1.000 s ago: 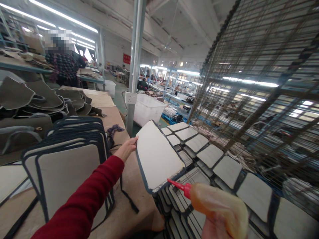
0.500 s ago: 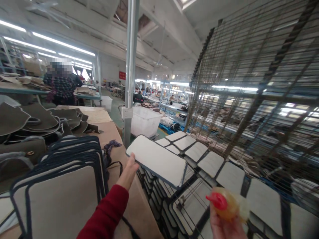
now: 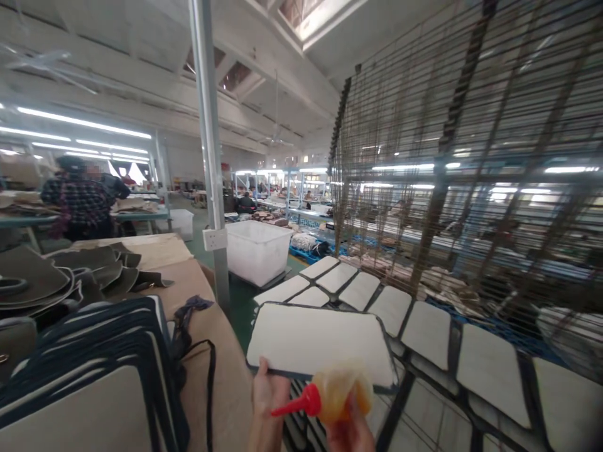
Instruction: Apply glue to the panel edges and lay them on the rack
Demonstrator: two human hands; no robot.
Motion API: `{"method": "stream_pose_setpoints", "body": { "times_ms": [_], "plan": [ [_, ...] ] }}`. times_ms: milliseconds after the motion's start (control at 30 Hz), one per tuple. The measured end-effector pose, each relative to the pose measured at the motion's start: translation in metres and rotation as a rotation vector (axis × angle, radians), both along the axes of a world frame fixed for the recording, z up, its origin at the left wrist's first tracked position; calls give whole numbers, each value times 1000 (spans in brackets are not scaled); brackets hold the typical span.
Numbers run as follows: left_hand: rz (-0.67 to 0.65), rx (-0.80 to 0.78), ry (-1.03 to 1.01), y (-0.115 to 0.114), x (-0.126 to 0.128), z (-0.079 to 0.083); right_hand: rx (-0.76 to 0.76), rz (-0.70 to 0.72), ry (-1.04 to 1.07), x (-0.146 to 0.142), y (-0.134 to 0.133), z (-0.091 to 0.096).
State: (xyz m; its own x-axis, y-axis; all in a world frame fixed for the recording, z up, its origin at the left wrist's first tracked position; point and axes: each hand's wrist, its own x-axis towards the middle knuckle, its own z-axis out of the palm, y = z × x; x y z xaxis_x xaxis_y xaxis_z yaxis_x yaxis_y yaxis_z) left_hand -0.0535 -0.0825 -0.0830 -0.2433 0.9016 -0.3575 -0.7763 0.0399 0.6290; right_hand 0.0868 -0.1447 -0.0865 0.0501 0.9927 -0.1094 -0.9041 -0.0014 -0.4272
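Observation:
My left hand [image 3: 264,402] grips the near edge of a white panel with dark blue trim [image 3: 315,342] and holds it nearly flat over the wire rack. Just to the right, my right hand [image 3: 351,430] is wrapped round an amber squeeze bottle with a red nozzle [image 3: 332,395]; the nozzle points left, below the panel's near edge. Several similar white panels [image 3: 391,304] lie in rows on the rack [image 3: 424,376]. A stack of dark-trimmed panels [image 3: 94,370] sits on the table at lower left.
A tan worktable [image 3: 207,339] carries dark felt pieces [image 3: 61,276] and a loose strap. A steel pillar [image 3: 211,188] and a white bin [image 3: 257,251] stand behind. Tall wire shelving [image 3: 461,163] fills the right. A person in a plaid shirt [image 3: 78,201] works at far left.
The panel went from tilted up to flat and came closer. My left hand drew back toward me. The bottle swung left, its nozzle now pointing left under the panel. The view tilted upward.

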Motion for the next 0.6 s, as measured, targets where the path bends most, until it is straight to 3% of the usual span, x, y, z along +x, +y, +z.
{"method": "stream_pose_setpoints", "body": {
  "times_ms": [233, 300, 367, 467, 600],
  "plan": [
    [-97, 80, -127, -23, 5, -5, -16, -44, 60, 27, 7, 2],
    [-32, -17, -145, -29, -1, -11, -12, -64, 70, 37, 9, 8],
    [101, -115, 55, -29, -10, -10, -14, -79, 66, 47, 11, 13],
    [144, 33, 629, -17, -16, 17, -14, -64, 36, 57, 12, 17],
    [-141, 435, 1067, 19, 5, 91, -6, -29, -6, 62, 9, 11]
  ]
}}
